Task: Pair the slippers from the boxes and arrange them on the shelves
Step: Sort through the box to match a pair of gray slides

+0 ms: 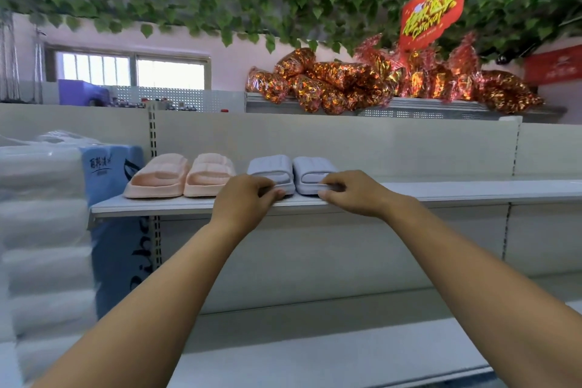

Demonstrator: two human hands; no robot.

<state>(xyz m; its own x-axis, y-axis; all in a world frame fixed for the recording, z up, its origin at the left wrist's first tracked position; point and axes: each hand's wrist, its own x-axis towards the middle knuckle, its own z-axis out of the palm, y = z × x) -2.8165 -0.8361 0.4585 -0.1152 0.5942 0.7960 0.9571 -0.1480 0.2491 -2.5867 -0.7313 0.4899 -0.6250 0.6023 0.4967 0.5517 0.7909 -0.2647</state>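
The left grey slipper (271, 168) and the right grey slipper (315, 171) are placed side by side on the upper shelf (441, 190). They lie just right of a pink pair (182, 175), with toes to the far side and heels at the near edge. The heel of the left grey slipper is pinched by the left hand (248, 198), with fingers curled over the rim and the thumb against the sole edge. The heel of the right grey slipper is gripped in the same way by the right hand (352, 190). The slippers are judged to be light moulded foam, soft and springy, not fragile. They are likely to slide readily on the smooth shelf. A hold at the thick heel rim or across the broad strap is recommended, and only light pressure is needed. Wrapped paper packs (107, 167) are stacked to the left.
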